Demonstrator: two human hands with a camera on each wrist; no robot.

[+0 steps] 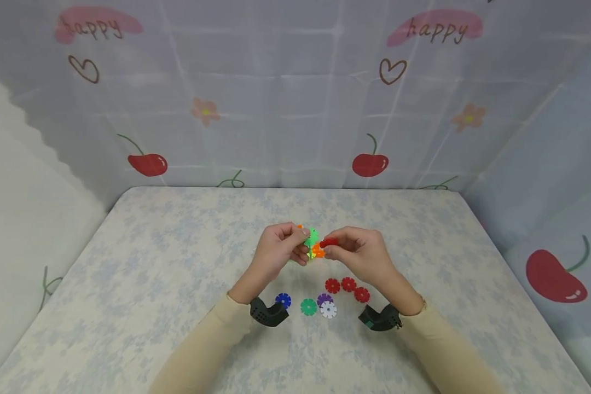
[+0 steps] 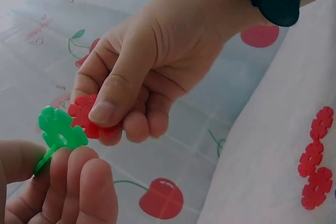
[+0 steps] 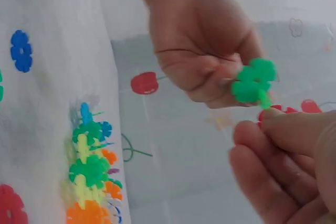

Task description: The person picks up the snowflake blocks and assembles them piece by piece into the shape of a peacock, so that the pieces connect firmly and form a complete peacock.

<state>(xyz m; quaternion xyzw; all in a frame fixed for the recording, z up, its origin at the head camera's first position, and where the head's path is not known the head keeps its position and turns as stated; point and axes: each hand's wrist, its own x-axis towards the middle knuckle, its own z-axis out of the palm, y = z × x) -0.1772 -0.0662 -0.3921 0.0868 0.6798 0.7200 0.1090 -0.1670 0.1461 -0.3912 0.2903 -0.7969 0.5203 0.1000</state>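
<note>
My left hand (image 1: 276,249) pinches two joined green notched plastic discs (image 2: 56,127), set crosswise to each other, between thumb and fingers. From the right, my right hand (image 1: 366,254) grips a red notched disc (image 2: 84,109) between thumb and forefinger. The red disc's edge meets the edge of the green pair in the left wrist view, and the thumb covers part of it. In the right wrist view, the green discs show just above the right fingertips. Both hands are held above the patterned table.
Beyond the hands lies a cluster of joined discs (image 3: 90,171) in green, yellow, orange and blue. Nearer are several loose discs: red (image 1: 348,284), blue (image 1: 283,300), green (image 1: 308,307), purple (image 1: 323,299) and white (image 1: 328,310). A printed curtain (image 1: 276,109) hangs behind the table.
</note>
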